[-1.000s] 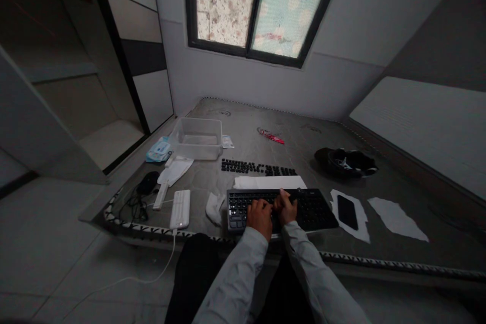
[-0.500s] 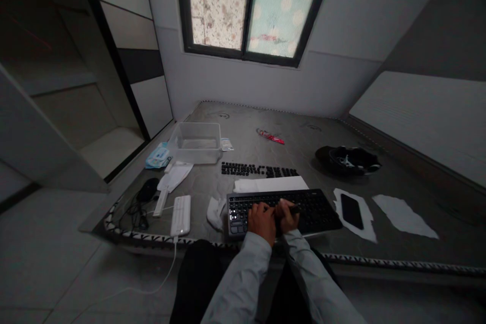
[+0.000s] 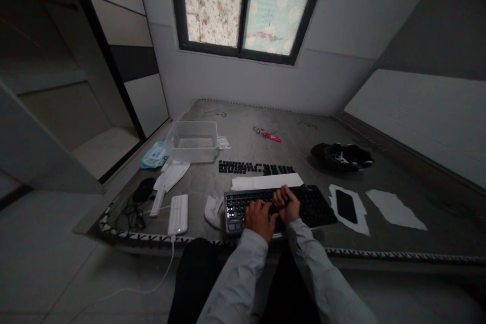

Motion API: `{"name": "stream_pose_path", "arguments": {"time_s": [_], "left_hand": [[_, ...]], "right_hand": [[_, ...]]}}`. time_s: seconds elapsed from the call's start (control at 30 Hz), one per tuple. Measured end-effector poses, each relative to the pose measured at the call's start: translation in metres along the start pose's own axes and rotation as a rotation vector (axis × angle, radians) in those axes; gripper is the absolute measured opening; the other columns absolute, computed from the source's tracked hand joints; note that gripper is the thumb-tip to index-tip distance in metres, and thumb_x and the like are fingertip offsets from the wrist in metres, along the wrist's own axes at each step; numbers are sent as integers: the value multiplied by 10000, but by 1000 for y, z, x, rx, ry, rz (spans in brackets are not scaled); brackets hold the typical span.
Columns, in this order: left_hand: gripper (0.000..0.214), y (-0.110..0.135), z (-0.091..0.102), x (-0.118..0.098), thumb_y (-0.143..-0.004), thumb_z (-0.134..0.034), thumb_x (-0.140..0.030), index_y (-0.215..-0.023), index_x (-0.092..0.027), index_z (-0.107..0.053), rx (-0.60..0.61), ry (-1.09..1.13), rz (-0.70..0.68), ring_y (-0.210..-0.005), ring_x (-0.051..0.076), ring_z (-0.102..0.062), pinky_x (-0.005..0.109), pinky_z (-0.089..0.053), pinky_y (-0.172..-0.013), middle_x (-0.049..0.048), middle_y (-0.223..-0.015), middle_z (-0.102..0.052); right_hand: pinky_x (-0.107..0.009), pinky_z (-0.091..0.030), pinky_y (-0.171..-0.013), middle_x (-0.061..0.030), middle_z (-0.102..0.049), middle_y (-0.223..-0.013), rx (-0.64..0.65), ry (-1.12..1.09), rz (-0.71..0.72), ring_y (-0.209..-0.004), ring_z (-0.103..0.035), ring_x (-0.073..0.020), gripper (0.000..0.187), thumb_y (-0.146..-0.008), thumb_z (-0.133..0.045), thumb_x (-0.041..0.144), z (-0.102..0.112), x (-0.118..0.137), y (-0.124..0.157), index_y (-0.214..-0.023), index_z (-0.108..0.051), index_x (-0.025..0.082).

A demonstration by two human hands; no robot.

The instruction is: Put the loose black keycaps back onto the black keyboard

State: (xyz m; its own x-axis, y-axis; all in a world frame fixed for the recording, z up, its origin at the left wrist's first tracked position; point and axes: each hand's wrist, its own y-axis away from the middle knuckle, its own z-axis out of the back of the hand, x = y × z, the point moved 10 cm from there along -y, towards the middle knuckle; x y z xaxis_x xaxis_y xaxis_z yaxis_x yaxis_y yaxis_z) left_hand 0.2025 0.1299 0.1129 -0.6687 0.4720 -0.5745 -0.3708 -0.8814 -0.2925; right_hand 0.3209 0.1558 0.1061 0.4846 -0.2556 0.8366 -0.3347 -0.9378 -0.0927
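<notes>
A black keyboard (image 3: 315, 207) lies near the front edge of the mattress, with part of its left side showing keys. Resting on its middle is my left hand (image 3: 260, 218), fingers bent and lying on the keys, thumb apart, with nothing visible held. My right hand (image 3: 288, 204) is closed just above the keys beside it, around a slim dark tool that its fingers mostly hide. Behind the keyboard lies a folded white paper (image 3: 268, 181). Loose black keycaps (image 3: 239, 166) stand in rows beyond that paper.
Left: a clear plastic bin (image 3: 193, 152), a blue packet (image 3: 154, 155), a white power bank (image 3: 178, 214) with a cable, a black mouse (image 3: 144, 190) and crumpled tissue (image 3: 212, 211). Right: a phone (image 3: 346, 206) on paper and a black shoe (image 3: 341, 158). A red-wrapped item (image 3: 268, 134) lies farther back.
My right hand has turned and risen slightly, and the dark tool that stuck out to its right is now mostly hidden. My left hand stays on the keyboard. The whole view has shifted slightly.
</notes>
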Motion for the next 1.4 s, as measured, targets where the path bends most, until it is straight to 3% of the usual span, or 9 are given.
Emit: {"name": "stream_pose_path", "arguments": {"time_s": [0.27, 0.67, 0.87, 1.17, 1.4], "left_hand": [[183, -1, -1, 3, -828, -605, -296, -1006, -253, -615, -30, 36, 7, -964, 219, -538, 368, -392, -834, 28, -993, -625], [167, 0, 1, 6, -853, -591, -310, -1003, -258, -643, -80, 149, -17, -928, 194, -613, 342, -434, -817, 12, -989, -692], [246, 0, 4, 1, -881, -560, -271, -1118, -289, -622, -70, 236, -54, -907, 153, -648, 303, -464, -811, 5, -1058, -700], [161, 1, 8, 3, -871, -561, -288, -1017, -260, -623, -79, 306, -12, -682, 106, -628, 256, -472, -716, -16, -983, -701], [122, 0, 2, 12, -848, -577, -320, -940, -241, -592, -67, 374, 81, -633, 105, -621, 247, -479, -671, -26, -902, -695]], "right_hand": [[-263, -325, -473, 62, -292, -433, 54, -116, -90, -434, -286, -108, 463, -870, -518, 493, -11, 1, 10, -539, -350, 217], [-362, -458, -705, 75, -265, -516, -44, -314, -57, -492, -333, -115, 425, -871, -517, 446, 5, 6, 15, -581, -302, 223], [-376, -470, -718, 77, -263, -525, -72, -266, -30, -491, -342, -117, 413, -860, -525, 449, 8, 10, 16, -584, -309, 230], [-372, -484, -734, 72, -251, -532, -81, -302, 6, -497, -339, -117, 369, -856, -528, 397, 4, 14, 20, -591, -329, 234], [-382, -490, -720, 69, -254, -517, -73, -259, 9, -486, -327, -124, 356, -852, -525, 393, -3, 15, 22, -591, -340, 236]]}}
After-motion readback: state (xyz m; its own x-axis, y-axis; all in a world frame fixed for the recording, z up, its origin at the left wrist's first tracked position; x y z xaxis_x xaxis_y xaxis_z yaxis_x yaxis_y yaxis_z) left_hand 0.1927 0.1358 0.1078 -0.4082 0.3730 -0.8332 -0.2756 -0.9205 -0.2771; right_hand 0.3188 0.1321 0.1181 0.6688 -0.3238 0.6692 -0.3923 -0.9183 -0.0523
